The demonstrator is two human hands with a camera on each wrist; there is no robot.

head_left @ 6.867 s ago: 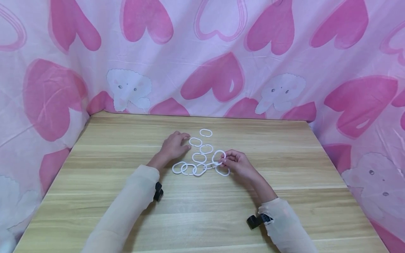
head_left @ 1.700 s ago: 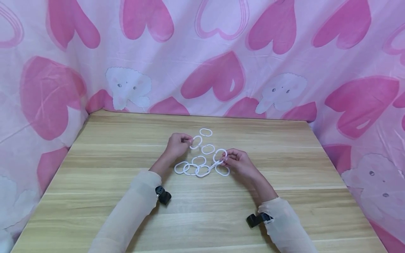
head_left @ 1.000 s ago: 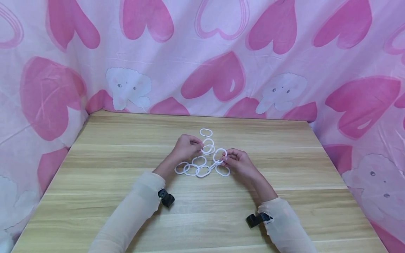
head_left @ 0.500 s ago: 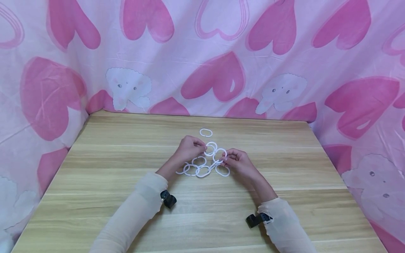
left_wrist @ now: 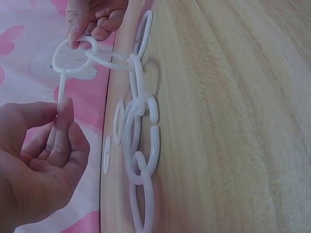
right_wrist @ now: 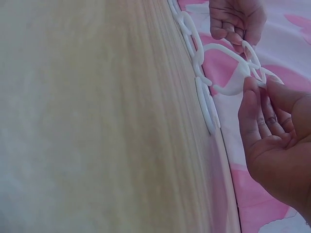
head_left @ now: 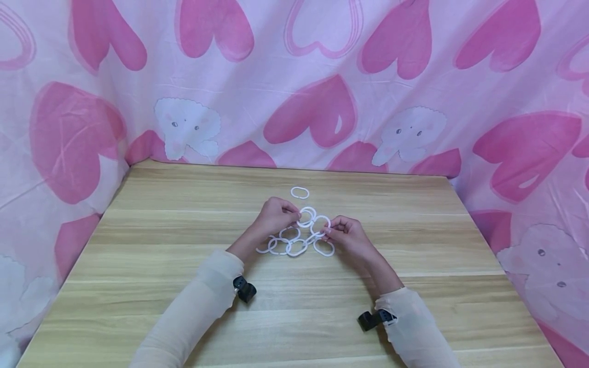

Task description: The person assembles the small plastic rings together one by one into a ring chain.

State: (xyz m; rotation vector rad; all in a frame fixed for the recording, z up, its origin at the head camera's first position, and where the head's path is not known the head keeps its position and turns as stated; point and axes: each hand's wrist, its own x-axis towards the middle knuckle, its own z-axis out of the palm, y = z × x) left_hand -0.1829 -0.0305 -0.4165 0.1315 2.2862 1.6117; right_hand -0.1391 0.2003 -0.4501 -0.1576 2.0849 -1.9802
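My left hand (head_left: 276, 214) pinches a white plastic chain link (left_wrist: 61, 90) between thumb and fingertips, above the table. Its tip meets the rim of another oval link (left_wrist: 55, 60), which my right hand (head_left: 347, 235) pinches raised on its side. Whether the two are hooked together, I cannot tell. From the right-hand link, a chain of joined links (left_wrist: 155, 145) runs down to the wood and leftward, partly hidden behind my left wrist in the head view. One more link (head_left: 324, 255) lies below the right fingers.
A loose link (head_left: 300, 187) lies farther back on the wooden table (head_left: 294, 317). Another loose link (left_wrist: 115, 121) sits under the left-hand one, and a third touches the chain. A pink heart-patterned cloth (head_left: 308, 112) hangs around the table's back and sides.
My left hand, earlier beside a loose link, has taken hold of it and carried it right to the raised link. My right hand has barely moved. The last half second shows almost no motion.
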